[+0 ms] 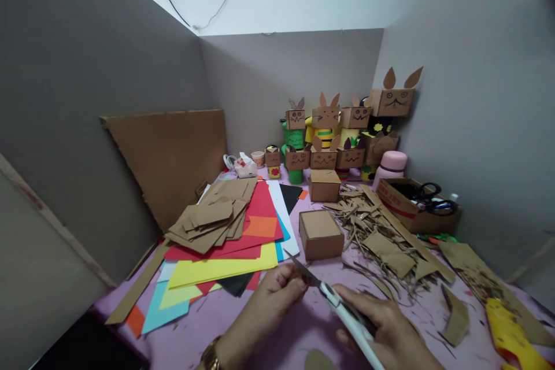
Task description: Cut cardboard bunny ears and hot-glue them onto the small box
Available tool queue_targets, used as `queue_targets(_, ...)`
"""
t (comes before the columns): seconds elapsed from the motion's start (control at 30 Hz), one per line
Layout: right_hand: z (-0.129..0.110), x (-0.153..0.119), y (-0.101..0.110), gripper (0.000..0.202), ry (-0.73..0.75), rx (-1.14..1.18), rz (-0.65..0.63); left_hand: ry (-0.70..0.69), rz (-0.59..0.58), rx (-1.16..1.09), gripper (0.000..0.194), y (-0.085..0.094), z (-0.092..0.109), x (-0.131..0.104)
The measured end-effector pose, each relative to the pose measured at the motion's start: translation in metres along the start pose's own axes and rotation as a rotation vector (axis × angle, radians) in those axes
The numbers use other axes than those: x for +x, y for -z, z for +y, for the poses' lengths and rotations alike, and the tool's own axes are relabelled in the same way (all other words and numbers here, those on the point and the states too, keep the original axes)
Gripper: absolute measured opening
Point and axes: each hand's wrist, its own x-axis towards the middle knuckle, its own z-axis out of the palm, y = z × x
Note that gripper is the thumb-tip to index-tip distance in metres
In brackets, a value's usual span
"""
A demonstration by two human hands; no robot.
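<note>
"Gripping white-handled scissors in a wrapped right hand, entering from lower right, with blades slanting up and leftward above the purple tablecloth."

"And with the left hand?"

"Reaching in from below, banded in gold tone at the wrist, curled with thumb and fingers pressed together right at the blades. Cannot tell of anything pinched between."

"Facing what?"

"Facing a closed cardboard box just past the blade tip, with a second box behind."

"Surrounded by other containers?"

"Flanked at right by an open carton holding black-handled scissors among partly hidden contents; backed by a lidded pink flask and, farther left, a paper cup, too distant to see into."
</note>
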Motion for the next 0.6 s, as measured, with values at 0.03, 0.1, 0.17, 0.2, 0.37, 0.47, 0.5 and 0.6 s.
queue_targets(0.03,0.000,0.001,-0.001,0.044,-0.014,0.024,-0.016,-0.002,0.002,0.003,0.024,0.001,0.000,0.000)
queue_targets(0.1,0.003,0.003,-0.001,0.051,-0.043,0.092,-0.039,-0.007,0.017,0.022,0.026,0.002,-0.001,0.000)
queue_targets(0.17,0.008,0.005,0.000,0.056,-0.050,0.149,-0.040,-0.013,0.034,0.050,0.027,0.004,0.000,0.000)
queue_targets(0.2,0.009,0.005,0.001,0.056,-0.046,0.157,-0.038,-0.013,0.037,0.062,0.028,0.004,0.000,0.001)
queue_targets(0.37,0.009,0.004,0.009,0.054,-0.019,0.049,-0.061,0.000,0.028,0.102,0.020,0.001,0.006,0.002)
queue_targets(0.47,0.004,0.003,0.013,0.052,-0.010,-0.011,-0.084,0.015,0.034,0.113,0.015,-0.001,0.009,0.001)
queue_targets(0.5,0.003,0.003,0.014,0.051,-0.008,-0.029,-0.088,0.020,0.035,0.116,0.015,-0.001,0.010,0.000)
queue_targets(0.6,-0.001,0.004,0.016,0.048,0.004,-0.066,-0.081,0.026,0.026,0.131,0.013,0.000,0.011,-0.001)
